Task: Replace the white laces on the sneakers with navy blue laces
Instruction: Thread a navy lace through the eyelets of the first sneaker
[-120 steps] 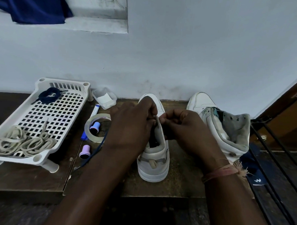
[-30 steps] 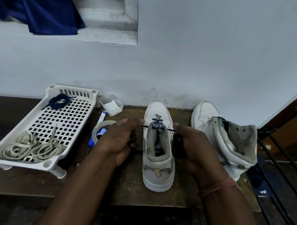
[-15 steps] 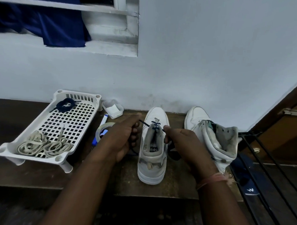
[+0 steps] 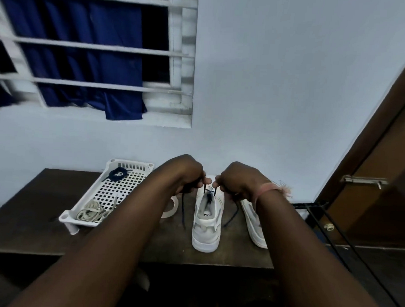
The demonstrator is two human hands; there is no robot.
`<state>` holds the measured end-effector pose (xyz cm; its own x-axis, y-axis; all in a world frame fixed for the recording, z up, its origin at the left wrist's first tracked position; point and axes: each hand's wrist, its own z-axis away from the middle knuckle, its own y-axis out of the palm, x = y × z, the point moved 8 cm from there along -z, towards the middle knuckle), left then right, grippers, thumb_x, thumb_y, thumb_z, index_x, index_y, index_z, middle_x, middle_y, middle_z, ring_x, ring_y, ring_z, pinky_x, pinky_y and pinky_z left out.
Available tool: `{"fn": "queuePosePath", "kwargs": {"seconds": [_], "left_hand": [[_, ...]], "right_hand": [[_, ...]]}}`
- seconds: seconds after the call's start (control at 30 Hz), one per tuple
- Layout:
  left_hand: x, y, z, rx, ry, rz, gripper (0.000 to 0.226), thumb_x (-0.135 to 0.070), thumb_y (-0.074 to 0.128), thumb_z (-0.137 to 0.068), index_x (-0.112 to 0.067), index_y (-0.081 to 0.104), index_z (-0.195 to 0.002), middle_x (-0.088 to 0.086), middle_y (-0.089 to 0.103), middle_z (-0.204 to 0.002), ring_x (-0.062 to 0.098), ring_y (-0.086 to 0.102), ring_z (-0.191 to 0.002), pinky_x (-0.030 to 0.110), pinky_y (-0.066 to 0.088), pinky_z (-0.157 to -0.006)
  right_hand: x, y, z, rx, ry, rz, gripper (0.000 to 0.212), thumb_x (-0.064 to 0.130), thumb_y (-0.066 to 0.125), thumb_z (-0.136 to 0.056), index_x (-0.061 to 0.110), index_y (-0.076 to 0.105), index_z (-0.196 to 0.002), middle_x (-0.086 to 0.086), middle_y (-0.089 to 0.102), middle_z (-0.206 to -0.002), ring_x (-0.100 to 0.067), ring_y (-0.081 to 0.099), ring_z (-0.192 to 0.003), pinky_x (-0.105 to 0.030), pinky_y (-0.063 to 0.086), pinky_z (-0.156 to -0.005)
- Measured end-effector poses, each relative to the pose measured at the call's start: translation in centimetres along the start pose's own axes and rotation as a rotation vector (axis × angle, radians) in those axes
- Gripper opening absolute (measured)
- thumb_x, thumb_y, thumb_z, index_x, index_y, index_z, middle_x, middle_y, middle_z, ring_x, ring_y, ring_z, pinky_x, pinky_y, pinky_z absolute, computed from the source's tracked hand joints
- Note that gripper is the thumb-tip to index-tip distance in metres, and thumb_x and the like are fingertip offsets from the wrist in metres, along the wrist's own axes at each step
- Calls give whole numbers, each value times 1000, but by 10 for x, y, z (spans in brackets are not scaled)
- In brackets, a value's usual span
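Note:
A white sneaker (image 4: 206,225) stands heel toward me on the dark wooden table (image 4: 26,227). A navy blue lace (image 4: 182,210) runs through its lower eyelets, and both ends are lifted above the tongue. My left hand (image 4: 186,176) pinches the left end. My right hand (image 4: 237,180) pinches the right end, and loose lace hangs down on each side of the shoe. The second white sneaker (image 4: 254,223) sits to the right, partly hidden by my right forearm.
A white perforated tray (image 4: 129,167) at the left holds the removed white laces (image 4: 91,212) and a coiled navy lace (image 4: 117,174). A tape roll (image 4: 171,209) lies beside it. A black metal rack (image 4: 319,209) and a wooden door stand at the right; a barred window is above.
Both hands have risen above the sneaker, pulling the navy lace ends upward and closer together. The camera tilted up, showing more of the window.

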<state>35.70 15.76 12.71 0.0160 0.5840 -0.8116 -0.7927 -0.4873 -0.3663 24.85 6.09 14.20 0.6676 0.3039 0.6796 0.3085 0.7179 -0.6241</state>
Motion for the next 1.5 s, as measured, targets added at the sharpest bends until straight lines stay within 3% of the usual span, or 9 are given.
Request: {"fn": "queuePosePath", "kwargs": {"seconds": [0.13,0.37,0.6,0.77,0.9,1.03,1.1,1.2,1.5], "left_hand": [[-41,-6,25,35,48,-1,31,-4,32,-104,-6,63,-109,0,74,-76,8,54,-55,22,40,-53],[-108,-36,73,177,102,144,40,-5,30,-101,-4,68,-116,3,73,-90,11,63,-72,24,47,-70],[-153,-65,99,334,176,286,58,9,19,-87,8,60,-128,24,71,-123,30,70,-113,38,54,-100],[-148,-77,77,270,293,287,34,-1,38,-106,3,60,-131,11,77,-108,17,73,-93,28,56,-86],[-159,-83,68,66,483,79,30,-22,47,-109,-8,74,-112,0,70,-86,12,52,-68,25,42,-65],[-172,-84,65,-158,575,10,35,-37,50,-107,-20,78,-94,-3,65,-108,14,53,-96,33,41,-78],[-175,-84,61,-232,617,62,33,-34,51,-106,-20,78,-94,-4,67,-112,16,55,-101,38,45,-87],[-174,-84,63,-275,671,274,19,-24,63,-101,-16,79,-97,7,74,-94,18,63,-82,35,53,-82],[-176,-87,62,-460,654,473,11,-26,73,-92,-17,77,-88,0,78,-77,23,75,-81,41,59,-82]], "right_hand": [[28,-18,21,-1,-14,-49,25,6,47,-99,-1,70,-102,-3,73,-67,-16,57,-50,-35,56,-66],[82,-75,52,-40,-162,-244,25,8,46,-102,-4,67,-107,-8,71,-73,-16,60,-54,-32,58,-60],[106,-110,65,99,-222,-509,32,2,37,-102,-9,64,-115,-25,74,-94,-30,75,-86,-42,62,-87],[103,-119,64,218,-415,-801,26,-12,55,-93,-13,64,-117,-28,70,-116,-31,70,-111,-36,60,-91],[100,-125,46,50,-471,-770,15,2,66,-95,-7,70,-106,-23,74,-96,-28,74,-89,-31,60,-74],[114,-141,43,-257,-542,-475,25,33,73,-93,10,79,-90,1,68,-81,-17,47,-63,-28,42,-62],[123,-145,43,-330,-576,-498,22,26,71,-94,6,77,-90,1,69,-82,-16,53,-62,-27,46,-60],[133,-145,43,-369,-605,-644,16,12,65,-96,-1,74,-94,-7,69,-79,-19,57,-62,-30,52,-59],[149,-152,43,-639,-596,-434,15,18,55,-97,14,68,-92,1,74,-77,-12,65,-75,-26,43,-66]]}}
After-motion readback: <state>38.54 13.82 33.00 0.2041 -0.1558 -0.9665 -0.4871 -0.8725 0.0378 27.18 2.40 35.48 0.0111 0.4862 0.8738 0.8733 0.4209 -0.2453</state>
